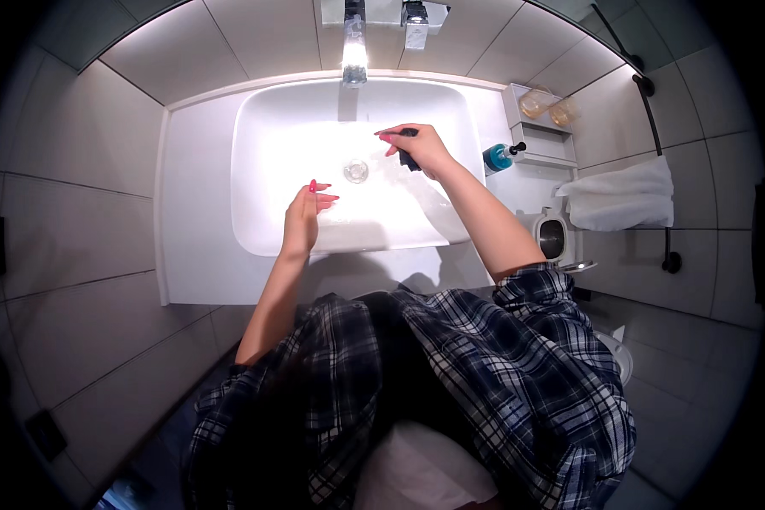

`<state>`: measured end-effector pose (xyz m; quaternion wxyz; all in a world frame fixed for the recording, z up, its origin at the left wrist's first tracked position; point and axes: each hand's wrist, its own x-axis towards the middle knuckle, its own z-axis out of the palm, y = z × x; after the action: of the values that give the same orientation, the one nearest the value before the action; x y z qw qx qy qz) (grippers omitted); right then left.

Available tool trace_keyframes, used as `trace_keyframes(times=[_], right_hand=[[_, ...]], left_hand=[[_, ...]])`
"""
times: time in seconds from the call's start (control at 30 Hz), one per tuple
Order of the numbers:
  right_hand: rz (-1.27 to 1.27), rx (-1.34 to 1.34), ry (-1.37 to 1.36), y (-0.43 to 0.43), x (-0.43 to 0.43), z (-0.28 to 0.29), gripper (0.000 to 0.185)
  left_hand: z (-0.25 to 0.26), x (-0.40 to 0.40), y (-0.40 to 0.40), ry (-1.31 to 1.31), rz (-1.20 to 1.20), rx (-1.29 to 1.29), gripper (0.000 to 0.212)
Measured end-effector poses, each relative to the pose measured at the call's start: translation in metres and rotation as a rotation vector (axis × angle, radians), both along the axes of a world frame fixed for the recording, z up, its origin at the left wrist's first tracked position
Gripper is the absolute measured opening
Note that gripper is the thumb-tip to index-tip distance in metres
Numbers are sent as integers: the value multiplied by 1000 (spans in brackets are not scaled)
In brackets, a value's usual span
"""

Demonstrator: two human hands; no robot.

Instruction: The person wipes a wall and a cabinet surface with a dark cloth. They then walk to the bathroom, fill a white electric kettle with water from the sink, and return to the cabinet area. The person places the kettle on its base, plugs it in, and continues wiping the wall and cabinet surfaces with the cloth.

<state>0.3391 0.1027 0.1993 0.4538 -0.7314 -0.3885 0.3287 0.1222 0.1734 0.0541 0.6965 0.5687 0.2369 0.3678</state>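
Observation:
My right hand (424, 150) is closed around a dark, crumpled-looking item (409, 153), which may be cloth, over the right half of a white sink basin (245, 210). Lower and to the left, my left hand (304, 217) hovers over the basin's front part with its fingers apart and nothing in it. Between the hands lies the round drain stopper (356, 171). The chrome faucet spout (355, 57) reaches over the basin's back edge; bright glare hides whether water runs. Part of the dark item is hidden by my right fingers.
Right of the basin stand a blue pump bottle (498, 158), a tray organizer (542, 145) with two amber glasses (537, 102) and a white electric kettle (535, 226) with its lid up. A white towel (618, 194) hangs on the right wall rail (651, 118).

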Motion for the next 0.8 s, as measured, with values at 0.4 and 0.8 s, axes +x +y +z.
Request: trace_keyframes(times=[0.4,0.8], right_hand=[[-255,178,-498,53,-2,34,39],[53,312,-906,13,-114,-114,48]], left_hand=[[50,-3,-10,342,77,170,54],[19,59,20,-626,-147,-898,39]])
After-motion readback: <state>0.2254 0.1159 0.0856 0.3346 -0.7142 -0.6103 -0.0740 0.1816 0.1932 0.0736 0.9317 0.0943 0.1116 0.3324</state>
